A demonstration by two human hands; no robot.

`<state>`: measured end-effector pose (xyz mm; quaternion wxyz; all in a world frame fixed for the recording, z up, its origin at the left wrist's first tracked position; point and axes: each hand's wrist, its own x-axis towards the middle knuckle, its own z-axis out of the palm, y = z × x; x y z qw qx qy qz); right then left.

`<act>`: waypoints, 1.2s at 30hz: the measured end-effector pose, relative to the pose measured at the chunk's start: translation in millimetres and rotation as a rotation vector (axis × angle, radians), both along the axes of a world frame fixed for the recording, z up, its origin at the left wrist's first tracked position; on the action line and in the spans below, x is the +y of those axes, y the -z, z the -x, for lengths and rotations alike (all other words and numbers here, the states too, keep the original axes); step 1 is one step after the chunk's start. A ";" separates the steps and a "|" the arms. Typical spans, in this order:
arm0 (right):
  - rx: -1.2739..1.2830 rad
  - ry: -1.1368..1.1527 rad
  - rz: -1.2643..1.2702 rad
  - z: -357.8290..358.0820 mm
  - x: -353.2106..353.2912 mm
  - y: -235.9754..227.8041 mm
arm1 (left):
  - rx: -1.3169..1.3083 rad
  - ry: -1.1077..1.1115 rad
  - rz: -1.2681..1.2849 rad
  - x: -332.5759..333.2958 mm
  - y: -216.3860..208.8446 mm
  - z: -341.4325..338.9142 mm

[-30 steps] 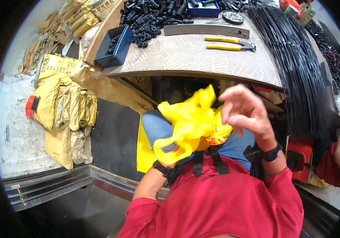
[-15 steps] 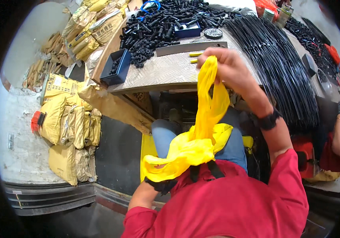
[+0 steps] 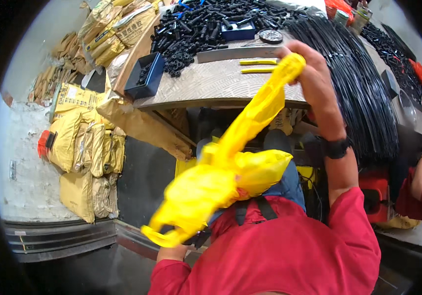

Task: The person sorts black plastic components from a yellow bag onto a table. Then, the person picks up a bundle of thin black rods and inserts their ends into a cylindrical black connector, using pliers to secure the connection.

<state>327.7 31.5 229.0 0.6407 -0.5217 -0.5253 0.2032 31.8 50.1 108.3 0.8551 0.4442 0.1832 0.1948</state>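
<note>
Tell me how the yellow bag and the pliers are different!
The bag is big; the pliers are much smaller. The bag is crumpled and floppy; the pliers look slim and stiff. The right hand holds up one end of the bag; the pliers lie on the table. Both show yellow.

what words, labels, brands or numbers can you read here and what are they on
Wording isn't copied here, only where print shows:
Tan sack at upper left: one row of large dark characters.
Yellow sack below it: several dark lines, partly legible.
Lower tan sack: small print, too small to read.
Pale label on the dark rail: too small.
Yellow bag: reddish patch, too blurred to tell.
</note>
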 end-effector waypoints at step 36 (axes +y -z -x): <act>-0.977 0.051 -0.668 82.2 49.8 43.9 | -0.378 0.132 -0.121 47.9 -99.2 18.9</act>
